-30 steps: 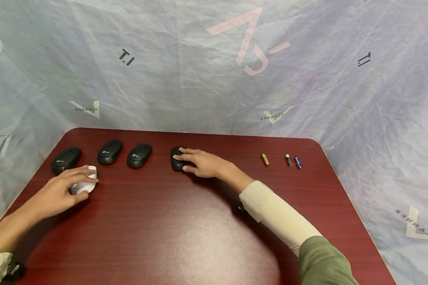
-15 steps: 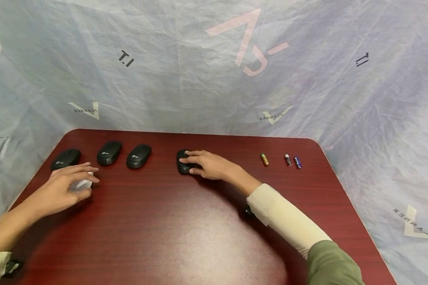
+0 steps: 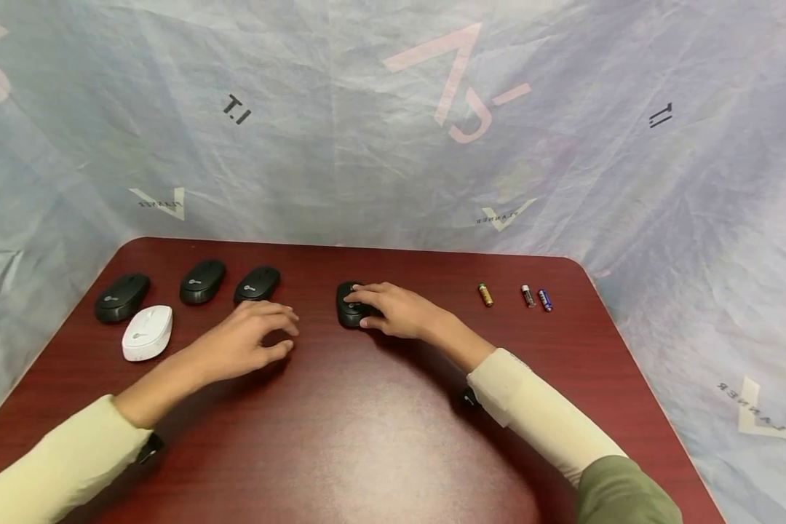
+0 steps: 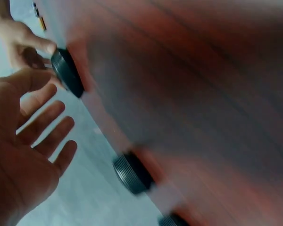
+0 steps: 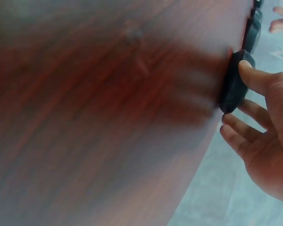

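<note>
My right hand [image 3: 399, 309] grips a black computer mouse [image 3: 348, 317] on the table, its thumb at the near side and fingers over the top. In the right wrist view the thumb touches the edge of this mouse [image 5: 234, 87]. My left hand [image 3: 242, 342] hovers with relaxed, spread fingers and holds nothing, just in front of another black mouse [image 3: 257, 282], whose near end it partly covers. A white mouse [image 3: 147, 333] lies at the left, behind the left wrist. Two more black mice, one at the far left [image 3: 122, 298] and one beside it [image 3: 202, 282], rest near the back edge.
On the right of the dark red table [image 3: 367, 437] lie three small batteries: a gold one [image 3: 485, 295], a black one [image 3: 528, 295] and a blue one [image 3: 546, 300]. A printed grey sheet [image 3: 340, 145] hangs behind the table and along its sides.
My left hand has let go of the white mouse and moved right toward the middle. My right hand has slid the black mouse to the right and slightly nearer.
</note>
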A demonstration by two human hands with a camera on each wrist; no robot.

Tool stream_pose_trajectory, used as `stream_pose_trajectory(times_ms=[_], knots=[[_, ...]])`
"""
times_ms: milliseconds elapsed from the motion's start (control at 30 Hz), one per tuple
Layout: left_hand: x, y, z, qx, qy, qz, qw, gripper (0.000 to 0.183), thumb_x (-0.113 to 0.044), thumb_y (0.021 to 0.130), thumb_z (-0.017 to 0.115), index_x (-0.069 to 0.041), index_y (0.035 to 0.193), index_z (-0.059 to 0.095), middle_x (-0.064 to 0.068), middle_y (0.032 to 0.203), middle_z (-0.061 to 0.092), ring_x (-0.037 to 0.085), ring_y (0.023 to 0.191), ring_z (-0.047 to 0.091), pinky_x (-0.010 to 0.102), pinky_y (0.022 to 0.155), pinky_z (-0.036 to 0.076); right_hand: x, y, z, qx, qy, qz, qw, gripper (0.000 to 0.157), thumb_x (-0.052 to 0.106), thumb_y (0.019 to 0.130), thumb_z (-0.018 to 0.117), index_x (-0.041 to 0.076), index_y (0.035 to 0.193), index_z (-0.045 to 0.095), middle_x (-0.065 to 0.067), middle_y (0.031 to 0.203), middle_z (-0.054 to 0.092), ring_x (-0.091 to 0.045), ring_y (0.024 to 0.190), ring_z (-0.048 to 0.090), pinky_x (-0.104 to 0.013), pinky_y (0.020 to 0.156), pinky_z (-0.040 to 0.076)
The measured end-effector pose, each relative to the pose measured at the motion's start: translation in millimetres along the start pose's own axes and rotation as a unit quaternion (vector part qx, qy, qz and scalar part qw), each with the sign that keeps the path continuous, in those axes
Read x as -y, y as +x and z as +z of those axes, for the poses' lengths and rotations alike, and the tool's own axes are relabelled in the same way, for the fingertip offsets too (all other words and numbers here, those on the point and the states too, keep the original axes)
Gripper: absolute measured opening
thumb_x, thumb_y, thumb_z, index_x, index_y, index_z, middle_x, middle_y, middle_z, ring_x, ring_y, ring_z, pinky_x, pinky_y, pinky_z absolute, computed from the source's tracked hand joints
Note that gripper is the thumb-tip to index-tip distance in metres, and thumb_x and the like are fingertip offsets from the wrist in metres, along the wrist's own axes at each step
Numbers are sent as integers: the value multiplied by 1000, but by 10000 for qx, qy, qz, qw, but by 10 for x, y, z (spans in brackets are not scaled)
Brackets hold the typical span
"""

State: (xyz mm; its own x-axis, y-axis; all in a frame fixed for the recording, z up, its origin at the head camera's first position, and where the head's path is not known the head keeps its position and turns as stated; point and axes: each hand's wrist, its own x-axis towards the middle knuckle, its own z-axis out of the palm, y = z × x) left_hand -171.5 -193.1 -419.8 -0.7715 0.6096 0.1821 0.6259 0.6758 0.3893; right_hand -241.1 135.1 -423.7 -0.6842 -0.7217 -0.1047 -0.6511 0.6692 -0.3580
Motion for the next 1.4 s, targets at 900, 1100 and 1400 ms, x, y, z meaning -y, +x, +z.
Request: stream_pose_trajectory(times_ms=[900, 1100, 1400], knots=[[-410, 1020, 543, 570, -527, -21, 9970, 52, -33, 99, 91, -1, 137, 79, 21, 154, 70, 41, 146, 66, 58, 124, 57, -227, -496, 16, -512, 380, -81, 9979, 56, 30, 107, 82, 13, 158, 66, -14, 164, 64, -30, 153, 63, -52, 125, 57], [-445, 1124, 626, 588, -524, 112, 9968, 62, -37, 94, 95, 3, 138, 77, 24, 150, 73, 41, 144, 68, 55, 123, 58, -230, -573, 36, -676, 368, 48, 9970, 60, 32, 104, 85, 8, 156, 67, -15, 159, 68, -32, 145, 69, -51, 121, 60], [-476, 1142, 666, 502, -647, -12, 9966, 56, -28, 94, 96, 3, 136, 77, 20, 139, 79, 34, 133, 76, 47, 112, 66, -212, -595, 62, -740, 473, -4, 9961, 72, 33, 102, 87, 4, 162, 60, -22, 170, 55, -35, 159, 55, -52, 126, 56]])
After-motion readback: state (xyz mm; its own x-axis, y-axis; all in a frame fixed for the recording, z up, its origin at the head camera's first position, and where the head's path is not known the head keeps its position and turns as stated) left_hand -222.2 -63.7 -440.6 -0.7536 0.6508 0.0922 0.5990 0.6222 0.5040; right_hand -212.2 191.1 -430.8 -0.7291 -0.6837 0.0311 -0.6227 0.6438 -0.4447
